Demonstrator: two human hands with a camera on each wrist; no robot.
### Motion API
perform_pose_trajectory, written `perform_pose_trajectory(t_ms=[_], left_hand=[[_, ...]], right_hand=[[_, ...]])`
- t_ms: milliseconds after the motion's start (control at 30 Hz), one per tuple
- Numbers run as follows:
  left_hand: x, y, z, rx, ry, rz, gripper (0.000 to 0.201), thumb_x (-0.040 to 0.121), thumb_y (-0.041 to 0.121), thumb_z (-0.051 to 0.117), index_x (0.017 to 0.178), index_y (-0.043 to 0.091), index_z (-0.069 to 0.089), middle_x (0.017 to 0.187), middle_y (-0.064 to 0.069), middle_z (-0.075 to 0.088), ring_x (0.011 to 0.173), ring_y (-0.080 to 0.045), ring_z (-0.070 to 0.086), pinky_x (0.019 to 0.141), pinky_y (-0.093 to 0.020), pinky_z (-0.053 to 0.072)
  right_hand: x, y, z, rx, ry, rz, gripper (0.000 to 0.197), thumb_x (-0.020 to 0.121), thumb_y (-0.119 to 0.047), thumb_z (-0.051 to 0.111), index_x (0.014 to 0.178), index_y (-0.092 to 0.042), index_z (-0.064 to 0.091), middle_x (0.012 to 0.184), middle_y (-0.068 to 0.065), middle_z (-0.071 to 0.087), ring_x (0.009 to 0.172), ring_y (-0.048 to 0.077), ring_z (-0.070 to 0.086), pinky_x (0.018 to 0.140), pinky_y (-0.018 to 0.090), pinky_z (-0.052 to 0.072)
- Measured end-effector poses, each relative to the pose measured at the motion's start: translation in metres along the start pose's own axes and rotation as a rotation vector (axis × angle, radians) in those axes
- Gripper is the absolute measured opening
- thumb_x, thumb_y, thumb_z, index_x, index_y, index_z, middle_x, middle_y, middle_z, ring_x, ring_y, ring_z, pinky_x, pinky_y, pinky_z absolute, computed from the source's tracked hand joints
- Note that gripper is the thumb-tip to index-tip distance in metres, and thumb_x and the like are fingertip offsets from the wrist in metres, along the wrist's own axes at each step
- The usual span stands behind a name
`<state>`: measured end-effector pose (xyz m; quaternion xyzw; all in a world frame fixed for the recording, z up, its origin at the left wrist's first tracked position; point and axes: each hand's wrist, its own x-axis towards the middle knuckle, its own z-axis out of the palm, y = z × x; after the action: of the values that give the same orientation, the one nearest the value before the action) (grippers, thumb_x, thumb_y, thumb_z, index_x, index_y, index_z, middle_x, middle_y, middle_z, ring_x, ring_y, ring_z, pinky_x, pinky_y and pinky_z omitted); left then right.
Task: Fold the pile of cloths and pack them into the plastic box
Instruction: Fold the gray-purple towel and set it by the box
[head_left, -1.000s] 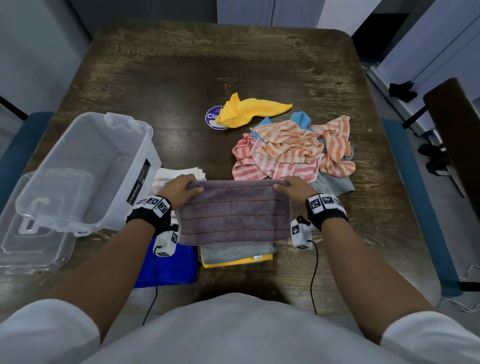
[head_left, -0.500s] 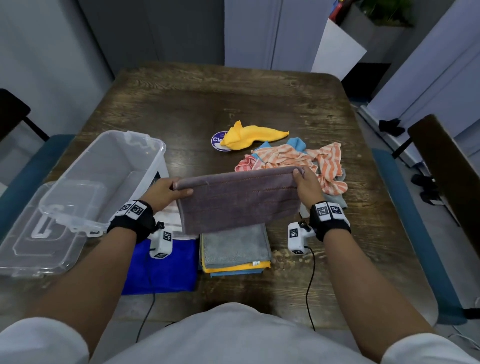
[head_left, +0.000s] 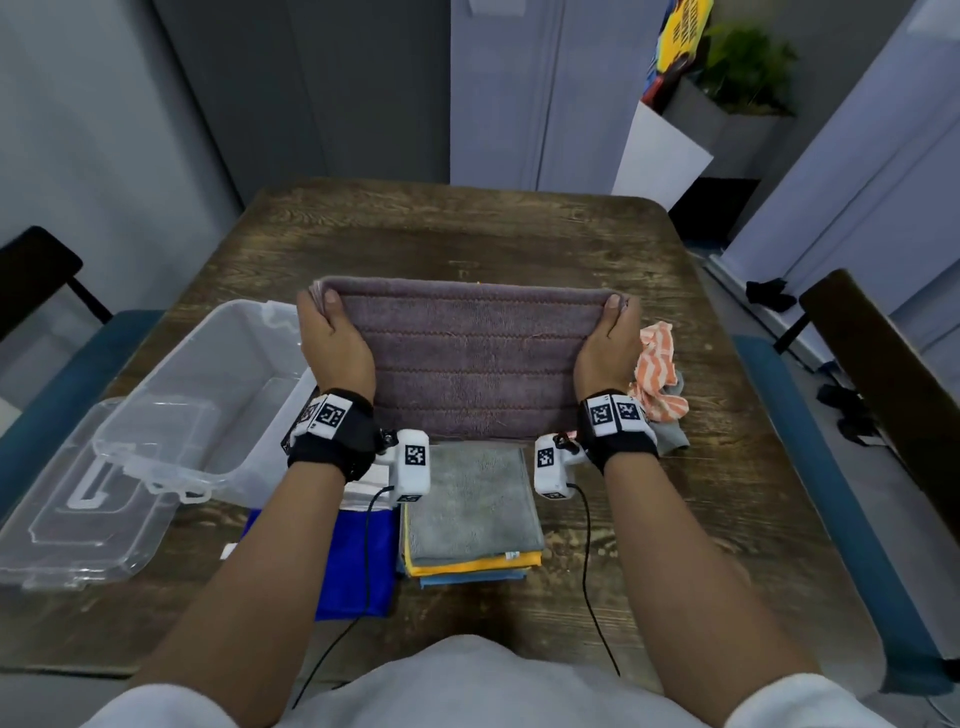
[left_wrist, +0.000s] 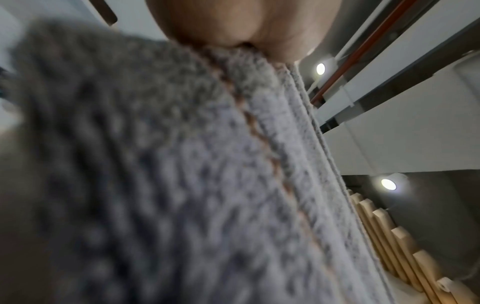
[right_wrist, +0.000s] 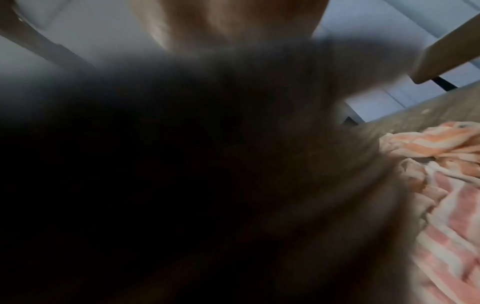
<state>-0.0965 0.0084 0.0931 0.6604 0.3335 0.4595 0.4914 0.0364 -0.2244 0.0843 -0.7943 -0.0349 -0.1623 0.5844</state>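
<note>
**Wooden table, folding station: purple-grey cloth raised off the stack**

Wooden table (head_left: 467, 234) carries all items.

Left hand (head_left: 335, 348) pinches the upper left corner of the purple-grey cloth (head_left: 467, 358), thumb on the near face; right hand (head_left: 605, 348) pinches the upper right corner likewise. Fingers behind the cloth are hidden. The left wrist view shows several layered edges, so the cloth is judged already doubled; the right wrist view is too dark and blurred to add anything.

Change noted: a second ago the cloth was held low over the folded stack (head_left: 470, 504). It is now lifted, stretched taut between both hands, and its lower hem hangs just above the stack's far edge. It now screens the yellow cloth and most of the striped pile (head_left: 657, 364), which shows only beside the right wrist.

Judgement: the cloth is being squared for a further fold or for laying down. The plastic box (head_left: 197, 384) holds nothing, so packing has not begun.

Edges and room: the box stands at the left edge, just beside the left forearm, with its lid (head_left: 78, 519) toward the near left corner; a leftward swing risks clipping the rim. The stack and a blue cloth (head_left: 353, 561) lie by the near edge. Bare wood shows along the far edge; that is the free side.
</note>
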Motion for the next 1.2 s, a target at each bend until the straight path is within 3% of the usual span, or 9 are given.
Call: perform_pose_trajectory(t_ms=[133,333,533,667,733,833,967,1100,1200], left_hand=[[0.008,0.023,0.000,-0.052,-0.037,0.063,0.018,0.108,0.028,0.038,0.102,0.018,0.051,0.091,0.009,0.056,0.085,-0.007,0.052,0.080,-0.023,0.044],[0.011,0.065,-0.003,-0.255,-0.390,0.072,0.030,0.102,0.051,0.046,0.091,0.030,0.064,0.094,0.003,0.064,0.093,-0.013,0.060,0.091,-0.043,0.053],[0.005,0.093,-0.005,-0.473,-0.630,0.008,0.028,0.105,0.043,0.044,0.095,0.023,0.061,0.105,-0.007,0.064,0.104,-0.021,0.059,0.101,-0.050,0.049],[-0.013,0.105,0.004,-0.642,-0.795,-0.144,0.031,0.101,0.041,0.045,0.101,0.012,0.056,0.102,-0.009,0.070,0.101,-0.023,0.067,0.091,-0.038,0.056],[-0.024,0.109,0.009,-0.688,-0.930,-0.188,0.028,0.099,0.038,0.044,0.098,0.011,0.053,0.088,-0.004,0.070,0.084,-0.017,0.067,0.078,-0.030,0.057],[-0.032,0.107,0.020,-0.570,-1.072,-0.096,0.026,0.102,0.030,0.042,0.100,0.006,0.052,0.082,0.001,0.060,0.072,-0.008,0.057,0.068,-0.021,0.049],[-0.028,0.099,0.030,-0.330,-1.042,0.140,0.020,0.103,0.029,0.050,0.103,0.014,0.064,0.097,-0.001,0.064,0.093,-0.015,0.059,0.086,-0.035,0.047],[-0.020,0.098,0.032,-0.321,-0.928,0.227,0.015,0.101,0.024,0.054,0.102,0.017,0.067,0.097,0.005,0.066,0.094,-0.009,0.059,0.087,-0.027,0.048],[-0.018,0.096,0.033,-0.342,-0.920,0.192,0.014,0.099,0.026,0.056,0.101,0.016,0.066,0.097,0.003,0.065,0.095,-0.010,0.059,0.088,-0.027,0.048]], right_hand=[[0.009,-0.015,-0.008,0.051,0.077,-0.042,0.030,0.110,-0.031,0.032,0.105,-0.009,0.052,0.084,-0.005,0.057,0.072,0.013,0.051,0.063,0.029,0.032],[0.021,-0.032,-0.019,0.257,0.084,-0.019,0.022,0.111,-0.026,0.030,0.103,-0.015,0.047,0.086,-0.010,0.053,0.070,-0.011,0.050,0.066,0.010,0.040],[0.027,-0.037,-0.023,0.615,0.091,0.162,0.023,0.105,-0.038,0.038,0.107,-0.021,0.053,0.114,0.009,0.060,0.105,0.020,0.058,0.098,0.044,0.051],[0.025,-0.052,-0.020,0.828,0.034,0.163,0.019,0.109,-0.026,0.037,0.103,-0.019,0.053,0.103,0.006,0.063,0.095,0.018,0.062,0.085,0.035,0.053],[0.020,-0.061,-0.017,0.850,-0.039,0.165,0.021,0.110,-0.028,0.037,0.102,-0.018,0.053,0.093,0.003,0.065,0.086,0.016,0.064,0.076,0.031,0.055],[0.010,-0.075,-0.010,0.955,-0.188,0.130,0.021,0.110,-0.026,0.037,0.100,-0.014,0.051,0.082,0.007,0.063,0.071,0.019,0.062,0.066,0.032,0.052],[-0.003,-0.088,-0.002,0.915,-0.421,0.052,0.019,0.108,-0.023,0.043,0.108,-0.007,0.054,0.084,0.012,0.055,0.069,0.019,0.053,0.061,0.030,0.047],[-0.014,-0.094,0.001,0.760,-0.586,-0.103,0.014,0.102,-0.016,0.052,0.102,-0.003,0.057,0.089,0.001,0.059,0.082,0.010,0.055,0.075,0.023,0.048],[-0.017,-0.098,0.003,0.784,-0.666,-0.077,0.008,0.097,-0.014,0.053,0.100,-0.006,0.055,0.087,-0.004,0.063,0.078,0.006,0.058,0.072,0.021,0.050]])
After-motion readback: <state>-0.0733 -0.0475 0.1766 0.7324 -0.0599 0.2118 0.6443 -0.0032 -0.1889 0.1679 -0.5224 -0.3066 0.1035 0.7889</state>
